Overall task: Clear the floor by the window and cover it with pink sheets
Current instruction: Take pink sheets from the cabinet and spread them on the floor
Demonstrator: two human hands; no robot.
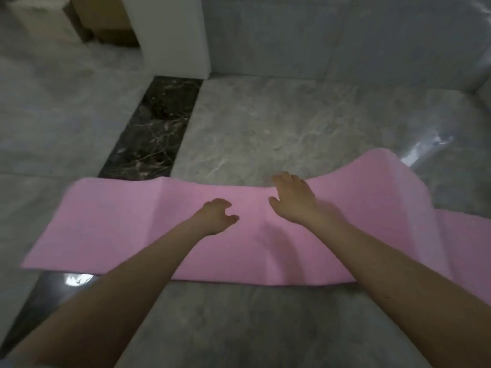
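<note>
In the head view a pink sheet point(127, 229) lies across the grey marble floor point(279, 123), running from the left side out past the right edge of the frame. Its far right part rises in a hump off the floor, and a crease runs down it left of the middle. Its left end overlaps a dark marble strip point(156, 126) set into the floor.

Both bare forearms reach forward over the sheet. The left hand point(216, 215) hangs above the middle of the sheet with its fingers loosely curled and holding nothing. The right hand point(292, 197) is at the sheet's far edge, fingers straight and slightly spread; it seems to rest on the sheet, though motion blur makes contact hard to confirm.

A white pillar point(172, 35) stands at the strip's far end, with a brown cardboard box point(106, 19) behind it.
</note>
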